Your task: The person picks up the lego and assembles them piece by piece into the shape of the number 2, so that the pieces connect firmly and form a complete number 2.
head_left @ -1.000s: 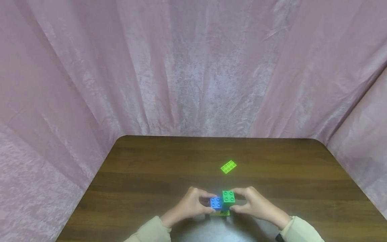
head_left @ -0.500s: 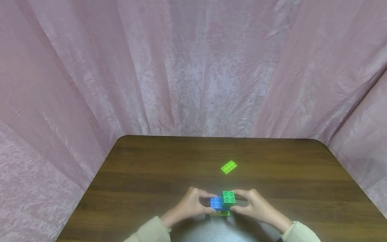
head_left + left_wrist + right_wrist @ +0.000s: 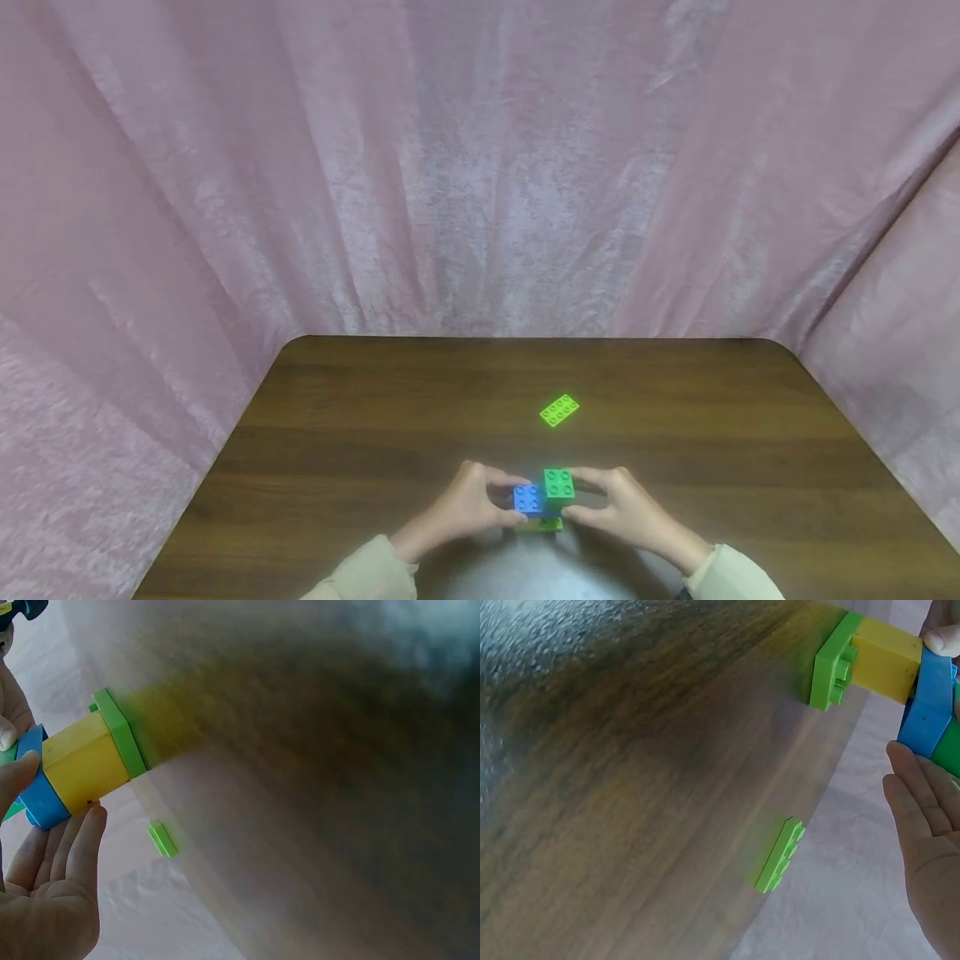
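A brick stack (image 3: 86,761) stands upright between two hands: lime plate (image 3: 831,669) lowest, then yellow brick (image 3: 889,660), blue brick (image 3: 527,497), green brick (image 3: 558,482) atop the blue's right end. The left hand's (image 3: 476,502) fingers pinch the blue; the right hand's (image 3: 624,507) pinch near the green-blue joint. Farther off, a loose plate (image 3: 559,410) lies on the wooden surface (image 3: 360,417); pink curtains (image 3: 465,167) hang behind.

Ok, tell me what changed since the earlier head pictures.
Nothing visibly changed except a slight view shift; nothing was grasped or released. The left hand and right hand still hold the brick stack, and the loose lime-green plate still lies on the table.
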`<state>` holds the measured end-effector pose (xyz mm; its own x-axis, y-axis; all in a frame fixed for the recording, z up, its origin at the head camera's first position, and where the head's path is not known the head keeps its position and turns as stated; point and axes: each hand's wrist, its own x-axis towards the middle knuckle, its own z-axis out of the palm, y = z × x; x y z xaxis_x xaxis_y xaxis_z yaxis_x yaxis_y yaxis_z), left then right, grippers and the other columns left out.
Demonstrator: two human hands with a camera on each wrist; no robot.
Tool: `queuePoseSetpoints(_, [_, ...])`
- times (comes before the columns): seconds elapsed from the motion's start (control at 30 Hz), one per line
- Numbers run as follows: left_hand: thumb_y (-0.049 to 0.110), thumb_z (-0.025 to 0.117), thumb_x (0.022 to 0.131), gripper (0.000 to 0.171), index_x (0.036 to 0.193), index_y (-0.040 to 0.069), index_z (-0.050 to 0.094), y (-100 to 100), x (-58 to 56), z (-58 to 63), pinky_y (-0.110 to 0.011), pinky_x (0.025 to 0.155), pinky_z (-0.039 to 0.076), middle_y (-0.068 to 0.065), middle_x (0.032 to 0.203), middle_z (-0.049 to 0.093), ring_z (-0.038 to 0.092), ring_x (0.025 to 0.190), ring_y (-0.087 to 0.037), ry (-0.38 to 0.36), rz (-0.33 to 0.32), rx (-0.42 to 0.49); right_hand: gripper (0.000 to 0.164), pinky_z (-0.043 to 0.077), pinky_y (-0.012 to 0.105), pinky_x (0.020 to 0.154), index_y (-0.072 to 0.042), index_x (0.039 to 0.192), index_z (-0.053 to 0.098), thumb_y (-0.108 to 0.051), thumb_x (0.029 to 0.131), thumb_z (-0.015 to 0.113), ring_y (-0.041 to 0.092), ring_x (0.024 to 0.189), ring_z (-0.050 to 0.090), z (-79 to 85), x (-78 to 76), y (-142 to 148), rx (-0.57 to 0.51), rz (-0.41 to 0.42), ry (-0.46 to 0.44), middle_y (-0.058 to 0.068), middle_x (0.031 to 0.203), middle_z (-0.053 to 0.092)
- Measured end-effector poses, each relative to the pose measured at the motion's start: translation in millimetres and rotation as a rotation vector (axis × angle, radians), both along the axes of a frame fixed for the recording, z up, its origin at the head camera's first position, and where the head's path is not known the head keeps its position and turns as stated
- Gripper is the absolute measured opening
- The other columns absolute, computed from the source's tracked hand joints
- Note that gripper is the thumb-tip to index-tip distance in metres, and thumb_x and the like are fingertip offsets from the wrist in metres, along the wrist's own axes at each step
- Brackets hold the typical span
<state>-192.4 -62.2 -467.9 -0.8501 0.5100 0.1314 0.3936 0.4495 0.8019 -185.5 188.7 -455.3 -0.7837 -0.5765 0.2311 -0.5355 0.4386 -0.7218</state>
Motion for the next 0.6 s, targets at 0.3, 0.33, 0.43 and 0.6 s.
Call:
queuePoseSetpoints(0.3, [0.014,0.085,0.069,0.039,0.105,0.007,0.075,-0.8,-2.7,-0.1,-0.016,0.077,0.054,-0.012,0.098,0.077,0.070,0.085,-0.007,-0.039,0.004,-0.018,0.046,0.056,0.047,0.086,0.006,0.119,0.063,-0.018,0.082,0.076,0.038,0.102,0.068,-1.8,1.2,-0.7,0.029,-0.039,-0.001,0.024,0.116,0.069])
queuePoseSetpoints(0.33, [0.014,0.085,0.069,0.039,0.106,0.007,0.075,-1.0,-2.6,-0.3,-0.015,0.077,0.054,-0.012,0.098,0.077,0.070,0.084,-0.007,-0.037,0.002,-0.018,0.046,0.056,0.047,0.086,0.006,0.119,0.063,-0.018,0.082,0.076,0.038,0.103,0.068,-1.8,1.5,-0.8,0.030,-0.041,0.000,0.023,0.116,0.069])
queuePoseSetpoints(0.43, [0.014,0.085,0.069,0.039,0.106,0.007,0.074,-1.2,-2.2,-0.6,-0.015,0.077,0.054,-0.013,0.097,0.077,0.070,0.084,-0.006,-0.032,-0.002,-0.014,0.046,0.056,0.048,0.087,0.005,0.119,0.063,-0.019,0.082,0.076,0.037,0.103,0.068,-1.4,1.9,-0.8,0.027,-0.041,0.000,0.023,0.116,0.069])
queuePoseSetpoints(0.6, [0.014,0.085,0.069,0.040,0.107,0.006,0.074,-0.5,-2.6,-1.8,-0.015,0.077,0.054,-0.013,0.098,0.076,0.071,0.085,-0.008,-0.028,0.002,-0.012,0.046,0.055,0.049,0.087,0.005,0.118,0.064,-0.019,0.081,0.076,0.038,0.103,0.068,-1.3,1.2,-0.2,0.020,-0.050,-0.002,0.023,0.116,0.069])
